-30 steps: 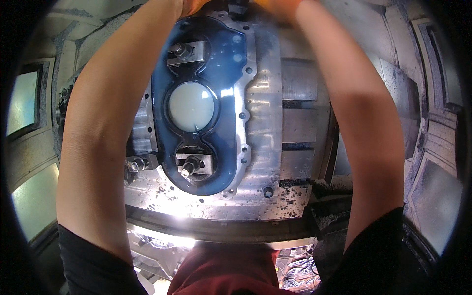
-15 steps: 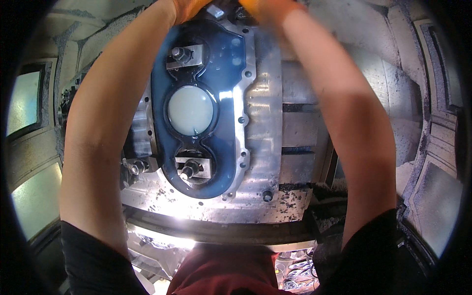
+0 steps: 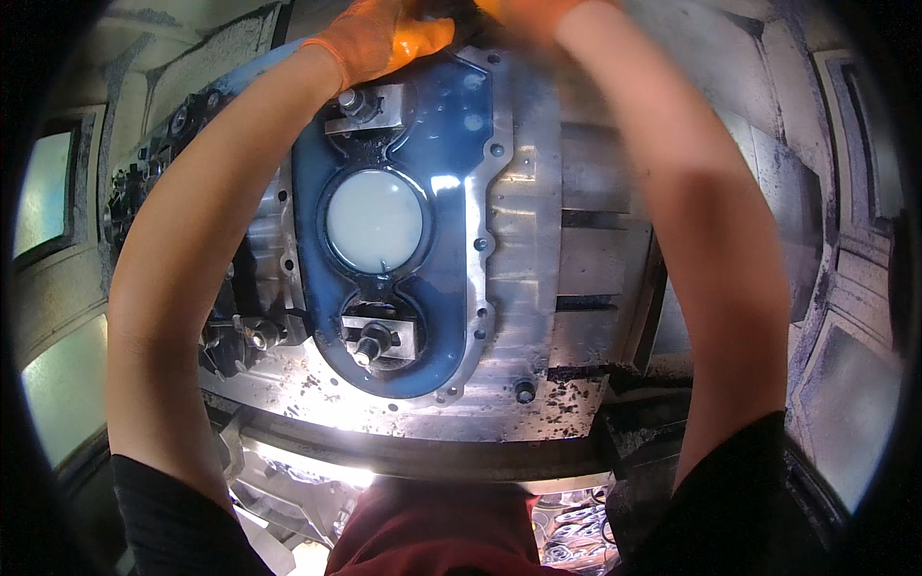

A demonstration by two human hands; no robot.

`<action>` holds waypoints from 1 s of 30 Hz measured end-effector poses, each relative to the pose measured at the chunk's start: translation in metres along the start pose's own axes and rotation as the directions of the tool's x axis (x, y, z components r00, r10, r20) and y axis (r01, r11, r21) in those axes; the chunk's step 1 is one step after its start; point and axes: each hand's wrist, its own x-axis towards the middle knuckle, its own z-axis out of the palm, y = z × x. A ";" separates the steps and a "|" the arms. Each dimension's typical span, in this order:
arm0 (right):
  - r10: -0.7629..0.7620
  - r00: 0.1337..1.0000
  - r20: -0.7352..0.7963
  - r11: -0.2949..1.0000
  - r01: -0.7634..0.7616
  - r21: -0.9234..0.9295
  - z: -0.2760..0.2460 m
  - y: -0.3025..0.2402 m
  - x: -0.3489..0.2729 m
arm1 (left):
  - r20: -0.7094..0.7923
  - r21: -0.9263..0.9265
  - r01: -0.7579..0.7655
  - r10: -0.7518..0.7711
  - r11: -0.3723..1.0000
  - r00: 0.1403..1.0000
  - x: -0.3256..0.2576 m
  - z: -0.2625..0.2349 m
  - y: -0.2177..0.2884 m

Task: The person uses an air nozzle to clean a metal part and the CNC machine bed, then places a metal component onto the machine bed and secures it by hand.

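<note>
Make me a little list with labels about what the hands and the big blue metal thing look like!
Left hand: orange glove, at the top edge of the blue casting
Right hand: orange glove, mostly cut off by the picture's top edge; what it holds cannot be told
Casting: blue, with a pale round opening in its middle
Clamps: one near the top, one near the bottom, each with a bolt
Support: silvery machine table with dark chips

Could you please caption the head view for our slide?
Two orange-gloved hands, left hand and right hand, reach over a blue-coated metal casting clamped on a machine table.
</note>
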 end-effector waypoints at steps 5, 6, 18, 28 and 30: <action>-0.037 0.989 0.141 0.986 0.059 -0.153 -0.020 -0.001 0.008 | 0.030 0.005 -0.226 0.225 0.974 0.974 0.000 -0.003 -0.014; -0.018 0.985 0.174 0.986 0.046 -0.159 -0.023 -0.003 0.008 | 0.049 0.023 -0.281 0.280 0.959 0.959 -0.001 -0.005 -0.016; -0.119 0.977 0.179 0.967 0.155 -0.200 -0.035 -0.013 0.000 | -0.004 -0.160 -0.172 0.174 0.972 0.985 -0.009 -0.002 -0.017; -0.162 0.912 0.377 0.817 0.338 -0.466 -0.042 -0.033 0.017 | -0.019 0.006 -0.302 0.302 0.953 0.953 -0.006 -0.006 -0.027; -0.166 0.890 0.424 0.789 0.378 -0.484 -0.047 -0.040 0.018 | -0.029 0.002 -0.335 0.335 0.942 0.942 -0.006 -0.005 -0.027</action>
